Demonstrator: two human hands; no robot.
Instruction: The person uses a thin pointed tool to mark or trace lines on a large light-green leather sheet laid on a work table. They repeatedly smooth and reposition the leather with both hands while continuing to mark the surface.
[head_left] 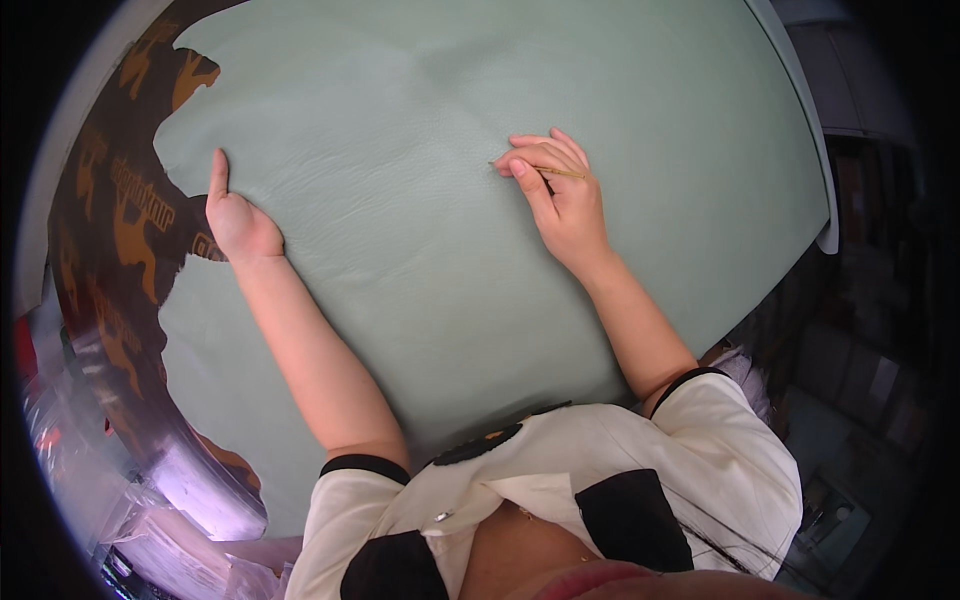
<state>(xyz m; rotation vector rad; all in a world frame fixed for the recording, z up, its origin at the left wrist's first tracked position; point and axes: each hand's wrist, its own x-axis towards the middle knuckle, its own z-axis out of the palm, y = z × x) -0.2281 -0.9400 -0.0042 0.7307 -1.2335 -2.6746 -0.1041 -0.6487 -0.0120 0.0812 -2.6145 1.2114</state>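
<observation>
A large sheet of pale green, grained leather point(400, 290) spreads out in front of me, with soft wrinkles near its middle and an irregular left edge. My left hand point(240, 222) rests at a notch in that edge, one finger stretched out away from me. Its other fingers are mostly hidden, and I see nothing held in it. Over the middle right of the leather, my right hand point(565, 205) pinches a thin, gold-brown pen-like stick point(562, 173) between thumb and fingers. The stick's tip points left, close to the leather; whether it touches I cannot tell.
Beneath the leather's left side lies a dark brown sheet point(90, 230) with orange printed figures. Crumpled clear plastic point(110, 490) is at the lower left. A pale raised edge point(800, 90) curves along the far right. Dim clutter stands beyond it.
</observation>
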